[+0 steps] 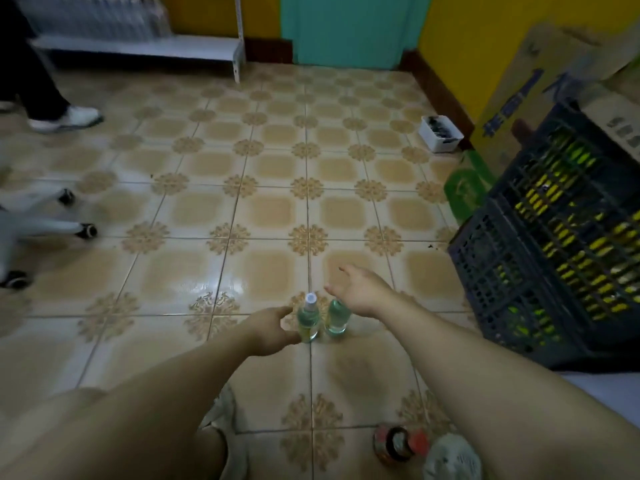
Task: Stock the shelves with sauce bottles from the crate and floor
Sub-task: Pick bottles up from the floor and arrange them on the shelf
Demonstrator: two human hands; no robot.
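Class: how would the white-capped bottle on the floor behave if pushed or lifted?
The white-capped bottle stands tall and narrow, so a high push might tip it. It looks liquid-filled, so likely heavy for its size. The glossy floor may let it slide.

Floor (270,209): glossy tiles, tan squares on a pale ground, brown floral medallions at the corners; soft glare on the near tiles.
Walls (460,19): yellow, with a dark brown skirting (440,95) along the base.
Teal panel (346,29): set in the far wall; whether it is a door cannot be told.
Shelf (138,50): white, low, far left, on a white upright.
Chair base (86,231): pale legs on black castors, left edge, blurred.
White tub (440,133): on the floor by the right skirting, dark contents.
Cardboard box (540,81): against the right wall.
Second person's white shoe (65,119): far left.
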